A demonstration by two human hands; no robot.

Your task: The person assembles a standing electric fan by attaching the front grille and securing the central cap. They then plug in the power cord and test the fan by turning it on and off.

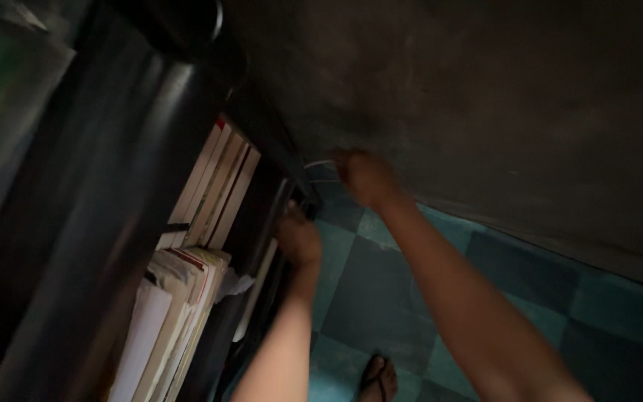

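Nearest you, one sandalled foot (378, 380) stands on the teal checkered floor (530, 298). Your left hand (299, 237) touches the dark shelf edge (280, 201); grip unclear. Farther, your right hand (362, 177) pinches one thin pale wire (318, 163) by the wall. Two book stacks (213, 190) fill the shelf.

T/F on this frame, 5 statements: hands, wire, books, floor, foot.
1. The right hand is at a thin white wire near the dark wall. True.
2. The left hand rests flat on the floor. False: it is raised, at the edge of the dark shelf unit.
3. Books stand in the shelf unit. True.
4. The floor is bare wood. False: it is a teal and dark checkered floor.
5. A foot in a sandal shows at the bottom. True.
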